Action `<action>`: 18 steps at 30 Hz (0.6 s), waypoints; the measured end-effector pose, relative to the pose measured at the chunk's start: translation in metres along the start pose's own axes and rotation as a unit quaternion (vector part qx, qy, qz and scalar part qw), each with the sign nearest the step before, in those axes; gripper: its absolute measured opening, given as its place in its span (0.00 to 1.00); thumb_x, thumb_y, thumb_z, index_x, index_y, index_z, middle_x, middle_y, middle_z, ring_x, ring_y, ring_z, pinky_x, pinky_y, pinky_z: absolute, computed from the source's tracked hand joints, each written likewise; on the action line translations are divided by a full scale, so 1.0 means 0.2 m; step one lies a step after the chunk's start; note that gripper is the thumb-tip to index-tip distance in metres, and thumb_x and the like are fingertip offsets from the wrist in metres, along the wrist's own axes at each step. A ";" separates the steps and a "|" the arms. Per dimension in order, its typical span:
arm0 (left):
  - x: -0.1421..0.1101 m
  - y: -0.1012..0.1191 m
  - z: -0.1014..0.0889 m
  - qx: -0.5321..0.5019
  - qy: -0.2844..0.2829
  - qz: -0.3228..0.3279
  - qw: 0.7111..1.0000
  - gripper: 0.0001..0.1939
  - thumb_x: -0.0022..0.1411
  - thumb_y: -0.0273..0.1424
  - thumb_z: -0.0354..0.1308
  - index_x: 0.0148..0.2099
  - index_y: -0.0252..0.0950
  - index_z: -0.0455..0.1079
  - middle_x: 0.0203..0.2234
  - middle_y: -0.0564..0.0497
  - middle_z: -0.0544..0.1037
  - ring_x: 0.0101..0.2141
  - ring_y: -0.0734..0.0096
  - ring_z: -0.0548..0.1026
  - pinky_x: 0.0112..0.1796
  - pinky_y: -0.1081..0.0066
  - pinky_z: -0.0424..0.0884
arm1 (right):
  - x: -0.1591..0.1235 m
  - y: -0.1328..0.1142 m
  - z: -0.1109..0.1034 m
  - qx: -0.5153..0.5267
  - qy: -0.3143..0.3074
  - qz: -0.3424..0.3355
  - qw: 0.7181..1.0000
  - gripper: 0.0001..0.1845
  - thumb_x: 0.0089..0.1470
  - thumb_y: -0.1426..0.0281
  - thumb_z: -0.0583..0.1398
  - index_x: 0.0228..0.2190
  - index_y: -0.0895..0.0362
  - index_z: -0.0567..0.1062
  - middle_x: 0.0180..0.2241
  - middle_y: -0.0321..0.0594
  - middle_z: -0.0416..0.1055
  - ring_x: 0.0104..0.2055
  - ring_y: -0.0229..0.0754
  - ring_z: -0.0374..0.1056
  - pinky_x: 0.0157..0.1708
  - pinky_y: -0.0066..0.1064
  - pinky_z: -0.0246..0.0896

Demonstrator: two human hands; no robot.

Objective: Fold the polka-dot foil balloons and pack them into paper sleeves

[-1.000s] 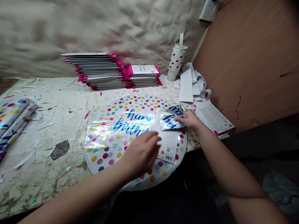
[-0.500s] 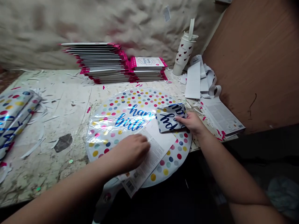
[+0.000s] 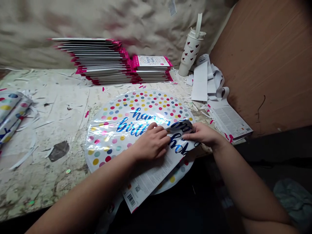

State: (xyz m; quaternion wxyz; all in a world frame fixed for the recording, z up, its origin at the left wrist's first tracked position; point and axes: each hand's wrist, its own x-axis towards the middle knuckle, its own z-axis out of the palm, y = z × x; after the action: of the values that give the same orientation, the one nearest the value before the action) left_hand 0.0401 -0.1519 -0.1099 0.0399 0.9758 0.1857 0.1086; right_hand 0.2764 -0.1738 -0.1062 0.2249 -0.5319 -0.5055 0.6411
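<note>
Two hands at the bench, close together but not touching. The left hand lies palm-down, its fingers curled over the upper edge of a folded foil balloon. The right hand clamps the same fold from the other side, with its fingertips on the foil.

The folded foil balloon sits on a long printed card, near the card's upper end. (Blue script shows on the foil, but the fold breaks up the letters.) The card's barcode end juts past the bench edge, tilted toward the wearer. Beneath both lies a flat round foil balloon, with coloured polka dots and blue "happy birthday" lettering. It partly overhangs the edge of the scarred, scrap-strewn workbench.

Farther back, against the wall, stand a tall stack of pink-edged balloon packs and a lower one. To their right are a white heart-print tumbler, a heap of paper strips and a loose printed card. Rolled foil balloons lie at far left.
</note>
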 end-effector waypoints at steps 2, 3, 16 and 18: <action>0.01 0.01 -0.01 -0.008 -0.006 0.011 1.000 0.07 0.57 0.32 0.47 0.32 0.35 0.63 0.30 0.47 0.69 0.36 0.61 0.64 0.42 0.58 0.57 | 0.02 -0.06 0.02 0.002 -0.021 0.010 1.000 0.16 0.37 0.64 0.68 0.27 0.61 0.74 0.23 0.35 0.72 0.24 0.35 0.67 0.24 0.25 0.63; 0.01 0.02 -0.02 -0.013 -0.008 0.010 1.000 0.07 0.57 0.32 0.47 0.32 0.35 0.62 0.30 0.47 0.69 0.36 0.61 0.64 0.42 0.58 0.56 | 0.03 -0.08 0.03 0.011 -0.020 0.010 1.000 0.16 0.37 0.64 0.68 0.28 0.61 0.73 0.23 0.35 0.72 0.24 0.36 0.67 0.24 0.25 0.63; -0.02 0.04 -0.13 0.040 0.022 -0.017 0.999 0.09 0.57 0.26 0.45 0.38 0.33 0.64 0.37 0.43 0.70 0.42 0.56 0.63 0.46 0.55 0.56 | 0.11 -0.29 0.17 -0.120 0.001 -0.048 0.992 0.04 0.41 0.73 0.62 0.21 0.59 0.70 0.15 0.29 0.62 0.17 0.30 0.57 0.16 0.22 0.50; -0.03 0.03 -0.15 0.053 0.042 -0.016 0.998 0.10 0.57 0.26 0.45 0.40 0.33 0.65 0.40 0.42 0.70 0.42 0.57 0.63 0.46 0.56 0.58 | 0.09 -0.32 0.19 -0.201 -0.051 -0.071 0.976 0.03 0.43 0.76 0.59 0.21 0.60 0.73 0.16 0.31 0.64 0.18 0.31 0.59 0.18 0.23 0.53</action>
State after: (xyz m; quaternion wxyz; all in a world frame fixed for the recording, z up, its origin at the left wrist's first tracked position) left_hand 0.0298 -0.1592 -0.0809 -0.0175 0.9680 0.2086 0.1385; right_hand 0.2204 -0.1488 -0.0603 0.1322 -0.4956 -0.6709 0.5355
